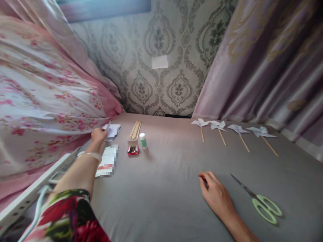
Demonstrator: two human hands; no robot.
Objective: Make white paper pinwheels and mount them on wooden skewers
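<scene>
At the far left, my left hand (99,135) reaches out with its fingers pinched on a thin white sheet of paper (108,126). The sheet is lifted at the edge of a stack of white paper squares (114,130). My right hand (215,191) rests on the grey cloth (161,198), its fingers loosely curled in with no object showing in them; the palm is hidden. Right of it lies a pair of scissors (262,203) with pale green handles, blades partly open and pointing away. Farther back, several white paper pinwheels (218,125) on wooden sticks lie in a row.
Near the stack are a bundle of wooden sticks (135,130), a glue bottle (143,141) with a white cap, and an open red box (133,150) of small metal pieces. A partly blurred white packet (107,161) lies by my left forearm. Curtains (222,74) hang at right.
</scene>
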